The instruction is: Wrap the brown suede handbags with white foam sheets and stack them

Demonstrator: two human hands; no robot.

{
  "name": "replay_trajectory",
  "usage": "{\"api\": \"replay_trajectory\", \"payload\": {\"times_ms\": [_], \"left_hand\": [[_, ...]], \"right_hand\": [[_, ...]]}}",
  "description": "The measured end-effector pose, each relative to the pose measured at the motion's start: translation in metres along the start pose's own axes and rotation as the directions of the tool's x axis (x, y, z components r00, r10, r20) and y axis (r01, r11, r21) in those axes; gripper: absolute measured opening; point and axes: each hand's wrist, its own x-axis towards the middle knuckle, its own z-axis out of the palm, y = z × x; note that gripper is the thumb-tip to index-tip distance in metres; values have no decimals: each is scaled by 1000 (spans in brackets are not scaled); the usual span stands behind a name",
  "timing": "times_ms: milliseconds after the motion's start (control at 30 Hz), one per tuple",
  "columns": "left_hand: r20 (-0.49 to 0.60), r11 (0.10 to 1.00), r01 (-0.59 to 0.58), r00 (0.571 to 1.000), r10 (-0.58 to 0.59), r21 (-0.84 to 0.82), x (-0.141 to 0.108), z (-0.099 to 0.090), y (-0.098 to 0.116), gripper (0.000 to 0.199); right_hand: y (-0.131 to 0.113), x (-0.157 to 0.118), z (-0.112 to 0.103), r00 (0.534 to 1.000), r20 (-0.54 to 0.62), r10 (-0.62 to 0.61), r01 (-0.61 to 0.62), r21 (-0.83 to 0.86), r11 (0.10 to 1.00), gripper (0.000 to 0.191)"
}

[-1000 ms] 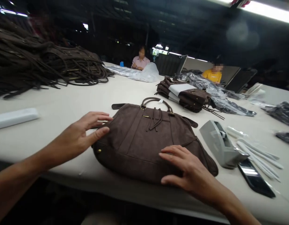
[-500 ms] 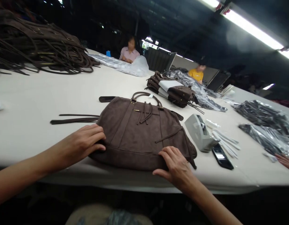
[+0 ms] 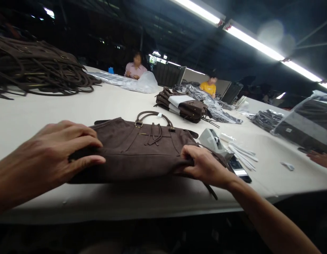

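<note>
A dark brown suede-like handbag lies on the white table in front of me, its base edge toward me and lifted a little. My left hand grips the near left corner, thumb below and fingers on top. At the near right side, my right hand pinches the bag's lower edge between thumb and curled fingers. The looped handles point away from me and carry a small white tag. Thin cords tied at the front lie over the panel.
Right of the bag are a grey tape dispenser, a phone and white strips. Stacked brown bags lie behind; a pile of bags stands left. Another person's hand is beside a plastic-wrapped bag. Two people sit beyond.
Both hands have taken hold of the bag's near edge and raised it. The view has shifted. At right, a plastic-wrapped bag has come into view beside the other person's hand.
</note>
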Motion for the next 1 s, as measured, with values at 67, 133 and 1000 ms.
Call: {"api": "replay_trajectory", "payload": {"times_ms": [67,133,1000], "left_hand": [[-12,988,-106,994,108,110,2,4,14,50],[-11,977,-150,988,153,150,0,18,24,53],[346,988,118,926,-147,105,18,58,5,45]], "right_hand": [[1,14,-14,996,70,54,-63,132,989,34],[6,27,-19,988,136,71,-102,237,966,35],[9,26,17,969,205,141,-148,21,989,26]]}}
